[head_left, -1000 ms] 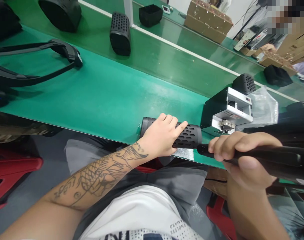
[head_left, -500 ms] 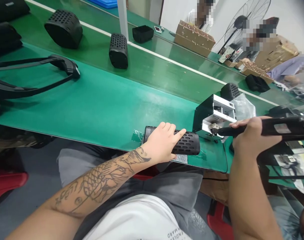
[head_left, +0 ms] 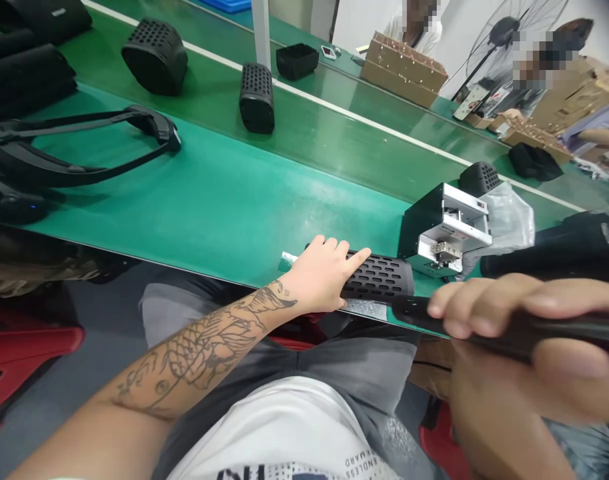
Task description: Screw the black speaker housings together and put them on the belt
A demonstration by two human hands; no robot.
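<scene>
"How does it lie?"
"On the flat green tabletop [head_left: 209, 207], by the near edge: a long, black, slotted plastic housing [head_left: 381, 277], its axis running left to right."
"Which hand is nearer?"
"The left hand [head_left: 319, 277], clasped over its left part. Off its right end, the right hand [head_left: 509, 297] grips a black cylindrical tool [head_left: 419, 312]."
"And the tip?"
"At that end's near corner; touching, I can't tell."
</scene>
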